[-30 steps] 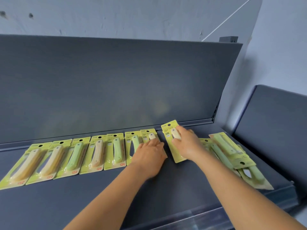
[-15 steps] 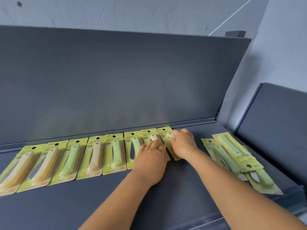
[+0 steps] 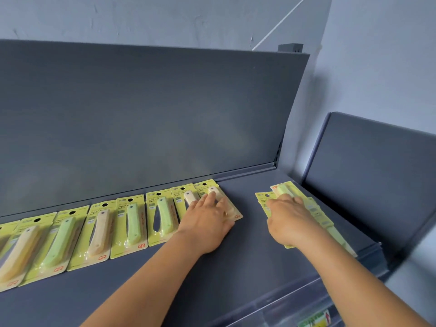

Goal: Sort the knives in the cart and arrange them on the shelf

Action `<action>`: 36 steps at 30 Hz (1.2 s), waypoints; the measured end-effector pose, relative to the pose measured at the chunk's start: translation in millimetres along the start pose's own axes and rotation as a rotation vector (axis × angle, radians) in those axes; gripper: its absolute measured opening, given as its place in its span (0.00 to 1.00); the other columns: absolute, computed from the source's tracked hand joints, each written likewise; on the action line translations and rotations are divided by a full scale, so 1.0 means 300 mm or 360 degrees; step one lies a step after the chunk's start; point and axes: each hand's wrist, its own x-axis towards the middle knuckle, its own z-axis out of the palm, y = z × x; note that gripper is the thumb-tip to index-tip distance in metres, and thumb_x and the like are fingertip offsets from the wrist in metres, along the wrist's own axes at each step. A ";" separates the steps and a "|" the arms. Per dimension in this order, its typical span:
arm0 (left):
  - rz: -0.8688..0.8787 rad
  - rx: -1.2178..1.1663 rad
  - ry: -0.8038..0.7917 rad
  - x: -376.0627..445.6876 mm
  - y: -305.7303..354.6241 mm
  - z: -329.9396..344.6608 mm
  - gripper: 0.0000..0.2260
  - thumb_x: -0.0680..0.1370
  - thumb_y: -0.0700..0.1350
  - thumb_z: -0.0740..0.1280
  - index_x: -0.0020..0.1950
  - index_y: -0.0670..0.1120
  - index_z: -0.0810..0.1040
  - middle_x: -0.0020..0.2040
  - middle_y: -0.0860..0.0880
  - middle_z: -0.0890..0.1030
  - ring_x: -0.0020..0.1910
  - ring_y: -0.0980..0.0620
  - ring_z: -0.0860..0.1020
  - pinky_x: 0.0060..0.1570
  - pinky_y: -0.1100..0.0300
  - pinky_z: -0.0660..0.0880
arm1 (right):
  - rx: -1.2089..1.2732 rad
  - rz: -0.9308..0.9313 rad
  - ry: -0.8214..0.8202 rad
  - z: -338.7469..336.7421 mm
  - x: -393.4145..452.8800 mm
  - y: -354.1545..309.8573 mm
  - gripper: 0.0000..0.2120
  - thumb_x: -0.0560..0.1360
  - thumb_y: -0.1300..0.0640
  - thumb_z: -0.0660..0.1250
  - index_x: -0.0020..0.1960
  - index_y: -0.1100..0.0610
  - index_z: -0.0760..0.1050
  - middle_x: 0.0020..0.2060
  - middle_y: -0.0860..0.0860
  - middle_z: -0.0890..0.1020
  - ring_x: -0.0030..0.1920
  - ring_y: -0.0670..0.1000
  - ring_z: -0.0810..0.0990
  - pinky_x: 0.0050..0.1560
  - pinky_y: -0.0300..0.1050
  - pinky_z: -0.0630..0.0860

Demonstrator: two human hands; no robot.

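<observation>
- Knives in yellow-green card packs (image 3: 128, 228) lie flat in a row on the dark grey shelf (image 3: 247, 267), side by side, tops near the back wall.
- Some handles in the row are cream and some are green. The colours look mixed, not grouped.
- At the right end of the row, the left hand (image 3: 207, 220) rests flat, fingers spread, on the last cream-handled pack (image 3: 213, 192).
- A bare gap of shelf sits between that pack and the pile.
- On the right, the right hand (image 3: 289, 220) lies over a loose pile of packs (image 3: 316, 211). I cannot tell if it pinches one or just presses down.
- To do this step well, I think the right hand should slide off only the top pack and set it straight, just beside the last pack, while the left hand keeps the row from sliding.
- Hard to see: the far-left pack is cut off by the edge, the pile is partly under the hand, so I cannot count it, and no cart shows.
</observation>
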 end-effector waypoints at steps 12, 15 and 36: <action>0.0037 -0.0060 0.0073 0.000 -0.008 0.006 0.23 0.82 0.55 0.53 0.75 0.49 0.58 0.74 0.51 0.61 0.69 0.48 0.66 0.71 0.56 0.55 | 0.0330 -0.0357 0.0064 0.041 0.122 -0.098 0.19 0.80 0.59 0.55 0.71 0.59 0.64 0.75 0.49 0.58 0.72 0.53 0.59 0.71 0.44 0.59; 0.0056 -0.0088 0.0084 0.006 -0.017 0.015 0.22 0.82 0.54 0.53 0.74 0.49 0.61 0.74 0.52 0.61 0.68 0.48 0.67 0.71 0.56 0.56 | 0.0276 -0.0299 0.0040 0.053 0.140 -0.099 0.19 0.80 0.58 0.54 0.71 0.58 0.65 0.74 0.49 0.58 0.72 0.54 0.59 0.69 0.46 0.62; 0.0076 -0.0070 0.0197 -0.005 0.013 -0.015 0.24 0.82 0.53 0.52 0.77 0.49 0.52 0.77 0.49 0.55 0.76 0.51 0.53 0.73 0.56 0.48 | 0.0547 -0.0309 0.0121 0.009 0.147 -0.046 0.23 0.81 0.57 0.55 0.76 0.53 0.58 0.76 0.47 0.57 0.75 0.50 0.56 0.72 0.46 0.58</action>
